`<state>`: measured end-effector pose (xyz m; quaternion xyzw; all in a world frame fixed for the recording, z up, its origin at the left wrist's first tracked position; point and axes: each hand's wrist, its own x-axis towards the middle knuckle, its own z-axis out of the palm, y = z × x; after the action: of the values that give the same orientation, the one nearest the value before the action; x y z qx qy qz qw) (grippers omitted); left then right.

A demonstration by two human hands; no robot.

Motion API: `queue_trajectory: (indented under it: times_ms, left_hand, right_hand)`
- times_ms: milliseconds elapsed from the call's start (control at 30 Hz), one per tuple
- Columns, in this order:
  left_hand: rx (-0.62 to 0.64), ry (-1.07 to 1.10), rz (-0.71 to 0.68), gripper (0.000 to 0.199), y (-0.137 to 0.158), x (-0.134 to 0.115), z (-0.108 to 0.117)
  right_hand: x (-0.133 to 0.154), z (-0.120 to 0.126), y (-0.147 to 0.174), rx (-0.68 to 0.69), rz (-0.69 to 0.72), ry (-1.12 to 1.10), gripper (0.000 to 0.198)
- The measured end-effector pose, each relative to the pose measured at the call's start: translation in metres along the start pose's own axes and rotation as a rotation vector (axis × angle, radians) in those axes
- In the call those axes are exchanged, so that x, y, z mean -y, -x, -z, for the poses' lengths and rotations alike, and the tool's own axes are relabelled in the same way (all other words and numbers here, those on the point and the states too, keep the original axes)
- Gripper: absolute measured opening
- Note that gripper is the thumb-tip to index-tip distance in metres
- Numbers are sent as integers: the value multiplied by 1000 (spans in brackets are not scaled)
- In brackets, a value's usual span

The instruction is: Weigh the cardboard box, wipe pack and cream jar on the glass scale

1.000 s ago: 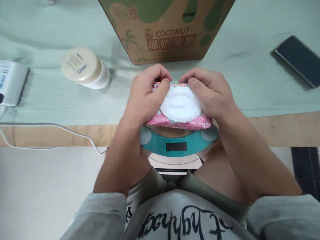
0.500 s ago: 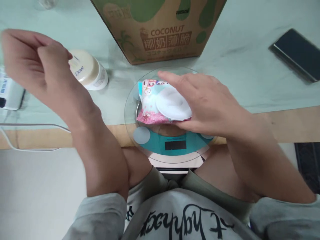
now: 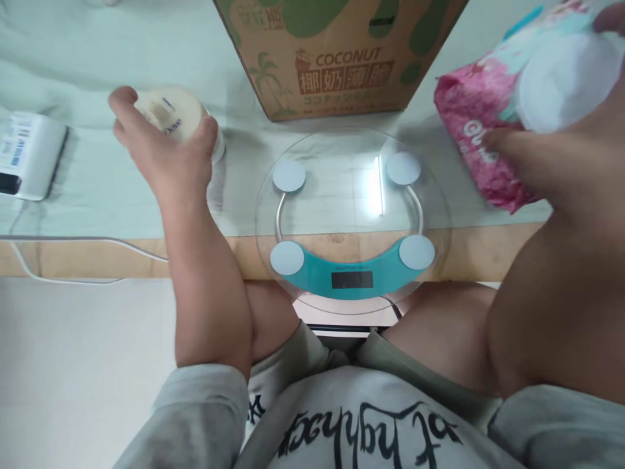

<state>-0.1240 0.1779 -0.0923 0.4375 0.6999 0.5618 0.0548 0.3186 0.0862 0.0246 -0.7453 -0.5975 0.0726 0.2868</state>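
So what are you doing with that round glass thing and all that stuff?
A person sits at a table with a round glass scale in front of them; nothing lies on it. Their right hand holds a pink pack of wipes up, off to the right side. Their left hand grips a cream Dove jar standing on the green cloth. A coconut cardboard box stands behind the scale.

The table (image 3: 488, 251) is covered by a pale green cloth (image 3: 97, 195). On it are set a round glass scale (image 3: 351, 221), a coconut-printed carton (image 3: 336, 58), a cream Dove jar (image 3: 170, 114) and a white device (image 3: 29, 153).
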Motion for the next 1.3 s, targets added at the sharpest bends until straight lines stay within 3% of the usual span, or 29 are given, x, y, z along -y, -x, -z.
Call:
queue_trajectory:
  times_ms: [100,133,167,233,300,367,433,500,567,633,667,733,800,933,1100,1233,1300]
  left_hand:
    - [-43,-109,-32,92,1,1,-1]
    - [-49,-131,-46,91,3,-2,-1]
    - [-54,-138,-60,93,4,-4,0]
    - [-48,-121,-90,102,6,-11,4]
    - [-7,-95,-139,114,6,-21,11]
    - [163,-17,-301,119,7,-36,20]
    - [447,144,-572,124,13,-56,27]
    - [696,367,-835,135,27,-80,30]
    - [833,492,-910,147,49,-106,30]
    - [974,413,-787,137,75,-130,28]
    - [999,403,-772,123,87,-139,27]
    - [993,379,-783,96,104,-151,24]
    - [978,340,-805,86,111,-153,22]
    - [1044,236,-772,102,104,-142,17]
    - [1220,266,-682,119,92,-130,15]
    - [1129,470,-599,126,79,-121,20]
    - [1081,461,-566,124,77,-121,24]
  right_hand:
    - [-10,-13,-16,46,-264,259,112]
    - [-9,-14,-17,50,-262,295,115]
    - [-4,-16,-15,33,-180,281,112]
    - [10,-17,-7,19,147,122,93]
    - [28,-23,5,154,483,-73,77]
    - [42,-35,15,398,613,-106,80]
    - [47,-51,19,565,578,2,99]
    - [43,-65,20,659,512,64,113]
    - [35,-74,18,711,497,69,120]
    - [26,-79,16,726,523,43,123]
    - [23,-80,15,722,537,27,124]
    - [18,-81,12,716,560,-5,127]
    - [16,-82,9,742,583,-14,132]
    - [14,-82,4,820,620,-11,146]
    - [13,-81,4,816,606,-74,140]
    - [18,-77,8,815,580,-47,138]
    - [22,-75,10,806,568,-5,135]
